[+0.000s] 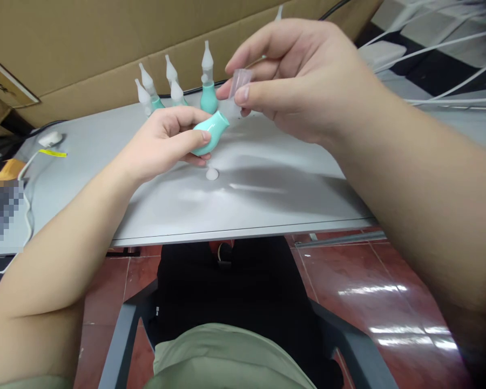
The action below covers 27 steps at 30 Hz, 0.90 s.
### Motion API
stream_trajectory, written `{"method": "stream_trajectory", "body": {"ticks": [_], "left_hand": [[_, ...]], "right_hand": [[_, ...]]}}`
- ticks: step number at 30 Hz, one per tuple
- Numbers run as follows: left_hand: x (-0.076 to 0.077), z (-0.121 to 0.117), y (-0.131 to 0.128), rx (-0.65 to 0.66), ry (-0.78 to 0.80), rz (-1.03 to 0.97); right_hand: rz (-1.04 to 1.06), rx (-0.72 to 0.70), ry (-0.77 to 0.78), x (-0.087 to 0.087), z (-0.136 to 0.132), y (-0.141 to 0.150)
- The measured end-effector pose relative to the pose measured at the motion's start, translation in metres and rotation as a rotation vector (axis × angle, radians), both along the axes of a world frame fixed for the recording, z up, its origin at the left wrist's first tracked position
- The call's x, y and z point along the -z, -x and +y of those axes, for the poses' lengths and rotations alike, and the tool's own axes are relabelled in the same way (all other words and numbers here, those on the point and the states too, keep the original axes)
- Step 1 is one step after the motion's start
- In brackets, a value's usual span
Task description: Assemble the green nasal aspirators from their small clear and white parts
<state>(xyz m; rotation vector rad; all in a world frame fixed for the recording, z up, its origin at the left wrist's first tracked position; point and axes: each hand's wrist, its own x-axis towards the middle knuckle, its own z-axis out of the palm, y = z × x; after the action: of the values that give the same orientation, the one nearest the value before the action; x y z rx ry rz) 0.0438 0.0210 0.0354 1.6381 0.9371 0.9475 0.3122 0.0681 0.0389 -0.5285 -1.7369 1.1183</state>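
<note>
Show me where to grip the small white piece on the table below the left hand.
Probably best pinch the small white piece across its wide, rounded lower part, coming from the near side of the table. That part offers the most surface, while its narrow top appears close under the left hand, which crowds approach from above.

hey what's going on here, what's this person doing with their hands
A seated person has a teal bulb in the left hand, its neck tilted up toward the right hand, which pinches a clear tube. Bulb and tube are apart at this moment. A small white tip is on the table, just below the left hand in the view. Beyond the hands stand several white-tipped units, some with teal bulbs showing at the bottom.
</note>
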Motion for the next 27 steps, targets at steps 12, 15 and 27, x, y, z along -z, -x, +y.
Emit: {"method": "stream_trajectory", "body": {"ticks": [12,15,27], "left_hand": [[0.006,0.006,0.005,-0.007,-0.113,-0.009],[0.004,0.003,0.004,-0.02,-0.091,-0.033],[-0.002,-0.005,-0.004,-0.072,-0.073,0.081]], "right_hand": [[0.017,0.037,0.086,-0.003,-0.001,0.0],[0.005,0.075,0.068,-0.001,0.003,-0.002],[0.134,0.158,0.12,-0.002,-0.011,0.017]]}}
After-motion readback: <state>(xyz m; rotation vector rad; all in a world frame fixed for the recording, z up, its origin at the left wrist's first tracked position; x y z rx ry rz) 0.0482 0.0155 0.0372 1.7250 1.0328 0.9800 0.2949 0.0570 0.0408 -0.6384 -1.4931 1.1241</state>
